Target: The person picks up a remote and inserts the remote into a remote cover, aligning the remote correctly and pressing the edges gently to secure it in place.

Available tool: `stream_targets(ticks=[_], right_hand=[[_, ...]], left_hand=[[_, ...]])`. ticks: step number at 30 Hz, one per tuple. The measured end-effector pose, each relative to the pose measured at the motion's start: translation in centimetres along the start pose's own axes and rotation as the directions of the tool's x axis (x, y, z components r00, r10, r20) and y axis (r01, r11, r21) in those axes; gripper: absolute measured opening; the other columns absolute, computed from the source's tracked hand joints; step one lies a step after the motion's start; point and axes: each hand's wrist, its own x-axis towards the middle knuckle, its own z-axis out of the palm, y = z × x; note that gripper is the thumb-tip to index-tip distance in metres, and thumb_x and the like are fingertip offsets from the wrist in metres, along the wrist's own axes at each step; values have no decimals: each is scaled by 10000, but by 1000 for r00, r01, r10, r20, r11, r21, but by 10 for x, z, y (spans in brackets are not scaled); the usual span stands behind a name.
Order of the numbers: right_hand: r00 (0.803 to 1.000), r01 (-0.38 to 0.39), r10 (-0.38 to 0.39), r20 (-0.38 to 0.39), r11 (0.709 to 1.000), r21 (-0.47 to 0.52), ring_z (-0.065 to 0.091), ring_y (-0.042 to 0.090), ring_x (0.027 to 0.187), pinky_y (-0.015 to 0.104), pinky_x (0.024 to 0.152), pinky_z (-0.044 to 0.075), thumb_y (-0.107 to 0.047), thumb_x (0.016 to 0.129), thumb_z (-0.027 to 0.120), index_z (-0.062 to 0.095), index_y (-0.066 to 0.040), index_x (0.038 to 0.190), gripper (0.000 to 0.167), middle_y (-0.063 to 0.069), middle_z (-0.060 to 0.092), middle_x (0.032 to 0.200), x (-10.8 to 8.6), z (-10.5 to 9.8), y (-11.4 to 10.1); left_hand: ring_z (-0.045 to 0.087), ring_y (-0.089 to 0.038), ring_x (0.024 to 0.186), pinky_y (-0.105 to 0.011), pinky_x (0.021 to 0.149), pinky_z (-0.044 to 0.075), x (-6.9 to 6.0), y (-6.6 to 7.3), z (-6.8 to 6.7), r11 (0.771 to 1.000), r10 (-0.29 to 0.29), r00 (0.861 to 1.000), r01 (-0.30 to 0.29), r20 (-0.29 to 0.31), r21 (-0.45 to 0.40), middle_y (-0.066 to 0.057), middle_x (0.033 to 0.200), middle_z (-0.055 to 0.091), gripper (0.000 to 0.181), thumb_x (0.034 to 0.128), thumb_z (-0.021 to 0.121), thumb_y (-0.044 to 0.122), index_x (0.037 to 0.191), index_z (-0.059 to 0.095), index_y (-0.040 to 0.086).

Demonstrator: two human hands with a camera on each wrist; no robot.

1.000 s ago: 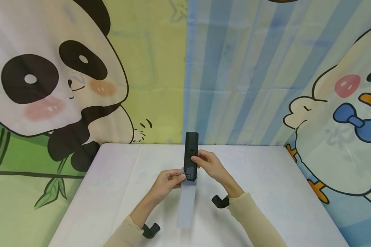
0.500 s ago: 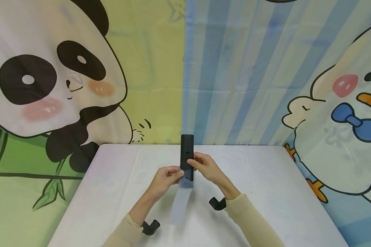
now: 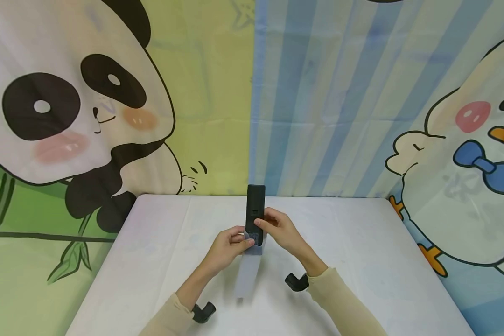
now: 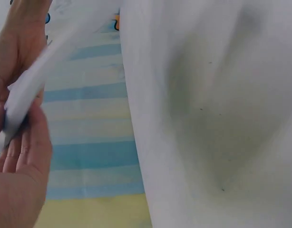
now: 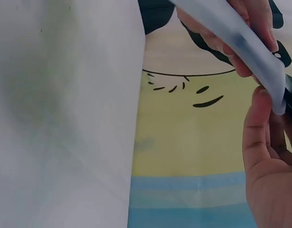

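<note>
A black, flat, oblong device (image 3: 255, 205) is held upright above the table, its lower end inside a translucent whitish sleeve (image 3: 248, 275) that hangs down below it. My left hand (image 3: 227, 247) pinches the sleeve and the device's lower left edge. On the other side my right hand (image 3: 283, 229) grips the device, thumb on its front and fingers behind. In the left wrist view the sleeve (image 4: 29, 90) slants between both hands. The right wrist view shows the sleeve (image 5: 250, 50) running up past the fingers, with a bit of the black device (image 5: 291, 99) at the edge.
Below the hands lies a white table (image 3: 151, 261). Behind it hangs a printed cloth backdrop (image 3: 210, 93) with a panda and a white bird. A black curved piece shows at each wrist, one at the left (image 3: 204, 312) and one at the right (image 3: 297, 282).
The device has come down slightly and sits a little deeper in the sleeve. The sleeve's hanging end has swung left. Both hands keep their hold, the left thumb a little lower than half a second ago.
</note>
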Motion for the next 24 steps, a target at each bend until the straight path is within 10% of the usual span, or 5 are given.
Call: stream_targets(ticks=[11, 19, 24], right_hand=[[975, -55, 36, 219, 995, 82, 453, 286, 585, 396, 578, 438, -167, 1102, 409, 479, 18, 809, 353, 176, 449, 670, -9, -3, 37], [990, -142, 135, 46, 906, 399, 376, 139, 541, 270, 546, 366, -161, 1041, 418, 429, -53, 709, 350, -39, 362, 566, -3, 10, 34], [979, -200, 198, 55, 862, 466, 323, 88, 487, 247, 527, 344, -142, 1048, 389, 460, -113, 710, 347, -64, 334, 529, 4, 11, 27]], left_hand=[[685, -196, 1001, -333, 835, 568, -2, -4, -4, 995, -1, 998, -5, -57, -100, -117, 1114, 720, 430, 958, 709, 244, 1295, 614, -7], [684, -190, 1009, -340, 813, 576, 0, 0, 1, 996, 25, 998, -21, 49, -82, -137, 1159, 706, 456, 984, 673, 211, 1367, 577, -17], [699, -190, 980, -345, 781, 585, -1, 3, 4, 997, 61, 998, -61, 9, -42, -140, 1117, 718, 448, 977, 683, 216, 1346, 595, -22]])
